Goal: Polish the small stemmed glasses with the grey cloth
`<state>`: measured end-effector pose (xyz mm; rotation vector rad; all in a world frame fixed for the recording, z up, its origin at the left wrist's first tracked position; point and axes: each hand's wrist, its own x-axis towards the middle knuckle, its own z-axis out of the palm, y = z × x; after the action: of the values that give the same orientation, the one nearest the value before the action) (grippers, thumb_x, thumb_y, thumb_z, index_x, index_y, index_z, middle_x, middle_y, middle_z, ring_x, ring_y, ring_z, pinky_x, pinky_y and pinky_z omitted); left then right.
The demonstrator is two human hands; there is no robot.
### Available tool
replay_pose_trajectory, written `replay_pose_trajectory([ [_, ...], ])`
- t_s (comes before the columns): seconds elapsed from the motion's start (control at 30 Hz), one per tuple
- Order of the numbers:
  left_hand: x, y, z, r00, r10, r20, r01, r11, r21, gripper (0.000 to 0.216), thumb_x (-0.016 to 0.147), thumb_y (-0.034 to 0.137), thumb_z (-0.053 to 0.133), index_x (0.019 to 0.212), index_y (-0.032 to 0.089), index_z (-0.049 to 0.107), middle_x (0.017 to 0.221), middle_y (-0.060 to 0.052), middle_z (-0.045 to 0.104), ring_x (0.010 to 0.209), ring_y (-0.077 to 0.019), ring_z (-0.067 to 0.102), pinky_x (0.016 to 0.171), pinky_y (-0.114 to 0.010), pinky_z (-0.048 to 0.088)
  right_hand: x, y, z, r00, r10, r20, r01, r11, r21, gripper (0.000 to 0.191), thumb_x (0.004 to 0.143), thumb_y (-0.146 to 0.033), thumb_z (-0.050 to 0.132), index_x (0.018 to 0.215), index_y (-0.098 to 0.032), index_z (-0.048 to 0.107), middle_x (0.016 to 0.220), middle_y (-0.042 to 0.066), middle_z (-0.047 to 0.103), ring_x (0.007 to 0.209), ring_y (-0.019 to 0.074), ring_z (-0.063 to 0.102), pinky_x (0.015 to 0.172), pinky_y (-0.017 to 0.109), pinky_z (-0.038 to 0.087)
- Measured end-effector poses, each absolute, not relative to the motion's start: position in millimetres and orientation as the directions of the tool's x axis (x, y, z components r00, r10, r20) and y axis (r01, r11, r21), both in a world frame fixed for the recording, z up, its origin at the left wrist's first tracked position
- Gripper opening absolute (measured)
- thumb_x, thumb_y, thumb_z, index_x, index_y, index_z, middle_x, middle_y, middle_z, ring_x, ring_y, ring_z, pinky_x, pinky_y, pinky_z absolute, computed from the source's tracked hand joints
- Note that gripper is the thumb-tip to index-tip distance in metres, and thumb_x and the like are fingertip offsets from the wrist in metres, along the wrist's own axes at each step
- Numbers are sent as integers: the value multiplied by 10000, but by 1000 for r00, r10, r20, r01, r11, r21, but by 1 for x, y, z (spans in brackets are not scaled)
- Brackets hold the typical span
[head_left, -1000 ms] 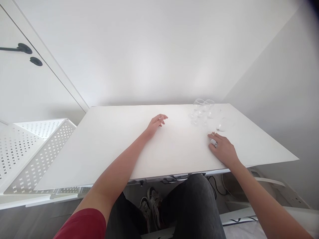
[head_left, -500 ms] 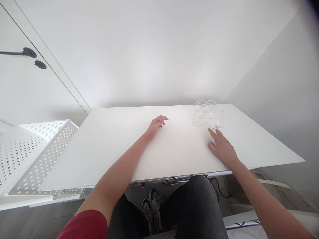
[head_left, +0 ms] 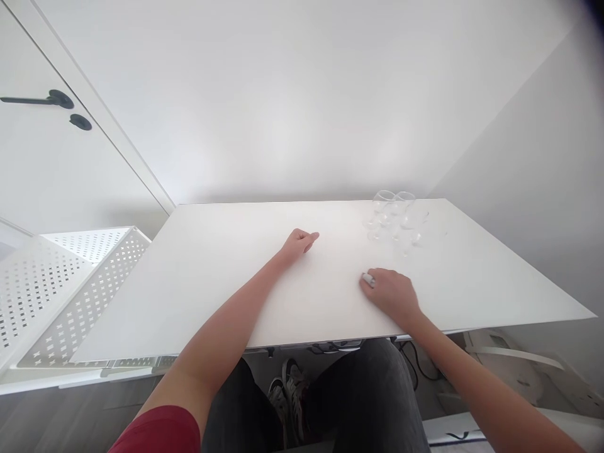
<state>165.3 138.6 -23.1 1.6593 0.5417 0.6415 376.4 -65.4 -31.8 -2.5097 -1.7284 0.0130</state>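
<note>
My right hand (head_left: 389, 292) rests low over the white table (head_left: 212, 270), its fingers closed around a small whitish-grey object (head_left: 369, 279). Only one end of that object shows between thumb and fingers, so I cannot tell its kind. To the left, my left hand (head_left: 298, 243) is curled into a loose fist near the table's middle, thumb pointing right, with nothing visible in it. Beyond my right hand, several clear stemmed glasses (head_left: 404, 204) stand grouped at the back right; their outlines are faint against the white.
A white wall (head_left: 283, 107) rises behind the table. At the left are a door with a dark handle (head_left: 59, 99) and white perforated panels (head_left: 89, 302). My knees (head_left: 380, 390) and shoes lie below the front edge, with dark cables (head_left: 415, 365) beside them.
My right hand has moved left and towards me, away from the glasses, and closed around the small whitish object. The fingers of my left hand have curled in from a looser pose.
</note>
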Motion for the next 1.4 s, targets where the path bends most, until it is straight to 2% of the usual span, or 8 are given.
replay_pose_trajectory([
  [0.1, 168, 138, -25, 712, 695, 102, 109, -253, 961, 665, 918, 569, 607, 583, 207, 161, 602, 27, 123, 566, -83, 80, 577, -340, 75, 347, -30, -27, 235, 971, 44, 968, -229, -101, 316, 973, -350, 485, 729, -201, 619, 813, 62, 713, 718, 175, 596, 621, 318, 281],
  [0.2, 170, 140, -25, 733, 668, 129, 112, -306, 945, 671, 913, 561, 615, 578, 205, 155, 596, 26, 113, 572, -84, 82, 580, -341, 68, 328, 11, -22, 130, 991, 20, 985, -127, -114, 312, 971, -340, 491, 764, -195, 675, 832, 89, 733, 735, 196, 620, 613, 330, 276],
  [0.33, 170, 141, -23, 772, 621, 136, 25, -243, 970, 669, 943, 559, 585, 547, 196, 187, 562, 32, 153, 566, -84, 113, 587, -336, 104, 319, 51, -23, 42, 999, 20, 984, -38, -174, 319, 974, -333, 493, 803, -185, 719, 806, 95, 732, 699, 200, 621, 606, 334, 279],
  [0.53, 172, 142, -25, 764, 635, 115, 47, -233, 971, 651, 945, 538, 607, 550, 194, 220, 579, 33, 170, 579, -92, 140, 602, -336, 116, 331, 65, -28, -88, 993, 80, 938, 110, -328, 228, 929, -338, 551, 943, -228, 750, 831, 49, 733, 696, 180, 595, 617, 311, 282],
  [0.77, 177, 143, -25, 734, 674, 81, 72, -196, 978, 673, 936, 543, 622, 543, 196, 201, 588, 32, 147, 589, -96, 119, 603, -340, 102, 346, 64, -23, -103, 990, 97, 843, 139, -520, 195, 892, -352, 557, 803, -222, 673, 749, 1, 672, 660, 144, 522, 614, 282, 291],
  [0.87, 179, 143, -24, 723, 687, 69, 76, -179, 981, 681, 921, 548, 636, 540, 198, 194, 598, 31, 139, 599, -99, 116, 604, -336, 106, 348, 65, -24, -96, 988, 125, 811, 150, -565, 190, 889, -341, 551, 790, -221, 660, 720, -7, 652, 646, 137, 501, 611, 277, 288],
  [1.23, 181, 143, -32, 643, 764, 42, 59, -104, 993, 688, 882, 546, 690, 507, 199, 229, 583, 46, 128, 563, -88, 135, 572, -314, 119, 346, 68, -21, -137, 981, 140, 781, 194, -594, 214, 933, -381, 554, 882, -240, 707, 827, 14, 714, 692, 158, 568, 619, 277, 308],
  [1.4, 180, 137, -30, 558, 826, 81, 25, -114, 993, 708, 880, 559, 684, 541, 202, 175, 588, 49, 134, 560, -84, 135, 556, -307, 123, 342, 67, -22, -139, 978, 158, 778, 207, -593, 205, 904, -360, 575, 771, -219, 639, 736, -1, 658, 636, 133, 504, 598, 268, 286],
])
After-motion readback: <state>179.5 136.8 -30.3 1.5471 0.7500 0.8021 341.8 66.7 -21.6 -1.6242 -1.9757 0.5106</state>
